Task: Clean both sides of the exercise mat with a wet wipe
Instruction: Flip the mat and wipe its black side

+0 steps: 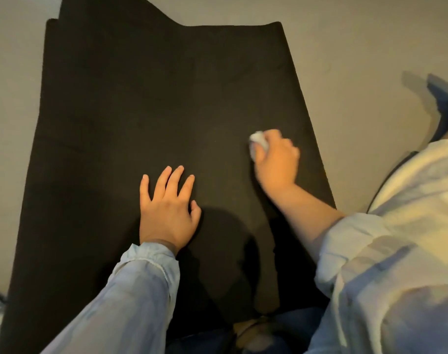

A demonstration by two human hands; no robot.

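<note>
Your black exercise mat [146, 103] lies flat on the grey floor [371, 42] and runs away from you, its far end showing a second layer behind the near edge. Your left hand [166, 208] rests palm down near the middle of the mat, fingers straight and spread, a pale blue sleeve [131, 295] reaching to the wrist. To the right, near the mat's right edge, your right hand [276, 159] curls around a bunched white wet wipe [258, 141] and holds it against the surface, slightly blurred.
</note>
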